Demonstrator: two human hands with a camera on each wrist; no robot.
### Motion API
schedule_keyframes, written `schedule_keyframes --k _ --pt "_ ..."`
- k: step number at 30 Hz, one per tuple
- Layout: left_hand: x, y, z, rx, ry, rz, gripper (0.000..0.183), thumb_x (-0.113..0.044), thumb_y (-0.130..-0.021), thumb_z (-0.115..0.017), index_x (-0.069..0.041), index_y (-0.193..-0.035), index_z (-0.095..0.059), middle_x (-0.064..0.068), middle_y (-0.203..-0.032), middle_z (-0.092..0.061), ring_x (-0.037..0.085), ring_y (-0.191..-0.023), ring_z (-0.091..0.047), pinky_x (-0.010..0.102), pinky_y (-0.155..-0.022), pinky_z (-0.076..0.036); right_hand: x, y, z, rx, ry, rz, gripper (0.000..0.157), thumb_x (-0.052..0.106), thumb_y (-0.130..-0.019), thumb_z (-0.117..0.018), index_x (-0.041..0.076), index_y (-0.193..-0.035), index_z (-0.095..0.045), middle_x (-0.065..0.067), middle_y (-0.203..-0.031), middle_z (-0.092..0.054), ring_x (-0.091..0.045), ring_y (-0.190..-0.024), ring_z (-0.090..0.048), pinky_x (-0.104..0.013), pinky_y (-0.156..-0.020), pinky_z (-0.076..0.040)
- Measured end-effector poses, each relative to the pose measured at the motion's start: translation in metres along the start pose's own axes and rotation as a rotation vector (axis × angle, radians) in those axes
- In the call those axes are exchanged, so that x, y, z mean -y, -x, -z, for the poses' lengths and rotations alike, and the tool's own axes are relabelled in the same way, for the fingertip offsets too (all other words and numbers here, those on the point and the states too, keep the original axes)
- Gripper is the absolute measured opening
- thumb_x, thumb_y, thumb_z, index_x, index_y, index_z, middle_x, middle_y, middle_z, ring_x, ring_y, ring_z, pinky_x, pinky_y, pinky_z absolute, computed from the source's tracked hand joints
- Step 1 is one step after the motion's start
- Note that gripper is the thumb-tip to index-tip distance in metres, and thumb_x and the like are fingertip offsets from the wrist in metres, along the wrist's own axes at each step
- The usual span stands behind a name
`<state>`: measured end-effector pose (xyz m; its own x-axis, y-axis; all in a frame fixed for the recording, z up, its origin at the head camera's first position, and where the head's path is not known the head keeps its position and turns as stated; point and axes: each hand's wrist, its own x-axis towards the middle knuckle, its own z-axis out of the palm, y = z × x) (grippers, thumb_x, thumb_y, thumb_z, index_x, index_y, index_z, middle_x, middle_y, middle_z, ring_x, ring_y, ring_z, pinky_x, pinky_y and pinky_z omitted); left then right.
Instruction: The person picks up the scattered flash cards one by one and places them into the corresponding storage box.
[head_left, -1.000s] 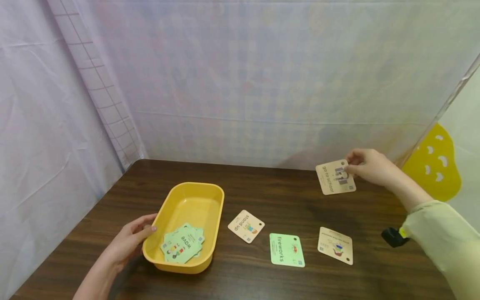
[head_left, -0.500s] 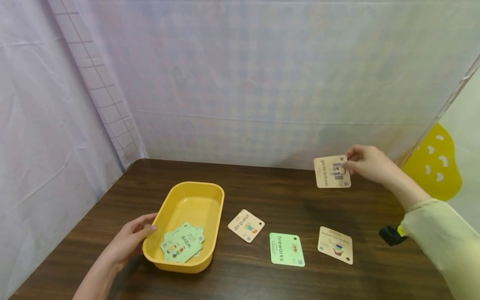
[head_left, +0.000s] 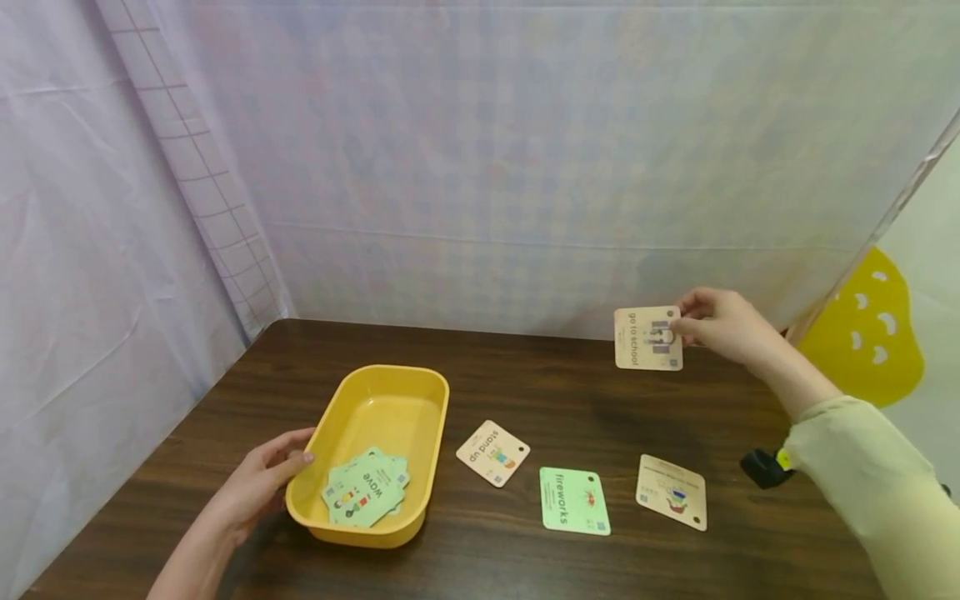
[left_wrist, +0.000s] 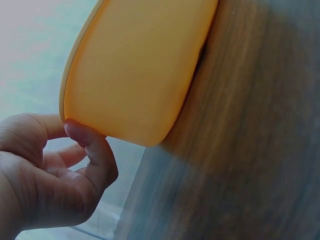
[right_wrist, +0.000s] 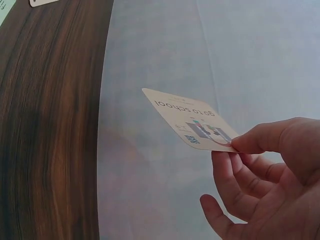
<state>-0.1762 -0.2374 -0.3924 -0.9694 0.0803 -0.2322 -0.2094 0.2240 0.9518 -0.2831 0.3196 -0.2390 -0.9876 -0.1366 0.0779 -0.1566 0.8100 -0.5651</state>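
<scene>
Nearest you, three loose cards lie face up and well apart on the dark wooden table (head_left: 525, 571): one green "fireworks" card (head_left: 574, 500), one beige card (head_left: 671, 492) to its right whose small, upside-down lettering is too fine to read, and, a little farther off, one beige "stand up" card (head_left: 492, 452). All three lie where they did a second ago. To their left stands one yellow tray (head_left: 396, 417), also unmoved, with your left hand (head_left: 262, 483) clamped on the near part of its left side, thumb at the rim. In the tray's near end lies an overlapping pile of green cards (head_left: 366, 490), a "wave" card on top; you cannot tell how many are beneath it. Farther away, by your right sleeve (head_left: 862, 475), is one black device (head_left: 767, 468). Your right hand (head_left: 723, 325), well apart from your left, pinches one beige "go to school" card (head_left: 647, 340) between thumb and fingers, held up off the table near its far edge. Compared with a second ago, that card is farther left and squarer to you, less tilted. Behind it hangs a pale checked curtain (head_left: 487, 167), with one yellow shape (head_left: 873, 333) at the right.
</scene>
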Motion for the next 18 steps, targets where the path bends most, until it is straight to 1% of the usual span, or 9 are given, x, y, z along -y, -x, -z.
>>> schedule_keyframes --k 7,14,18 --pt "-0.001 0.000 0.000 -0.007 -0.001 -0.001 0.059 -0.023 -0.102 -0.052 -0.001 -0.152 -0.030 0.005 -0.108 -0.059 0.014 -0.090 -0.061 0.030 -0.071 -0.057 0.003 -0.002 -0.003 -0.011 -0.017 0.000 0.036 0.019 -0.099 -0.055 -0.007 -0.124 -0.049 -0.023 -0.112 -0.062 -0.013 -0.081 -0.060 -0.024 -0.073 -0.055" --pt "-0.001 0.000 0.000 -0.011 -0.004 0.000 0.059 -0.023 -0.102 -0.052 -0.001 -0.152 -0.031 0.006 -0.108 -0.059 0.014 -0.091 -0.061 0.031 -0.073 -0.058 0.009 -0.007 -0.008 -0.009 -0.043 0.013 0.037 0.021 -0.099 -0.056 -0.006 -0.124 -0.049 -0.022 -0.112 -0.063 -0.009 -0.079 -0.061 -0.022 -0.071 -0.053" --pt "0.001 0.000 0.002 -0.007 0.004 -0.007 0.059 -0.023 -0.102 -0.053 -0.001 -0.152 -0.031 0.004 -0.106 -0.059 0.013 -0.090 -0.061 0.030 -0.072 -0.057 0.017 -0.010 -0.012 -0.011 -0.063 0.016 0.035 0.021 -0.100 -0.056 -0.004 -0.123 -0.050 -0.021 -0.112 -0.063 -0.010 -0.082 -0.061 -0.023 -0.070 -0.053"
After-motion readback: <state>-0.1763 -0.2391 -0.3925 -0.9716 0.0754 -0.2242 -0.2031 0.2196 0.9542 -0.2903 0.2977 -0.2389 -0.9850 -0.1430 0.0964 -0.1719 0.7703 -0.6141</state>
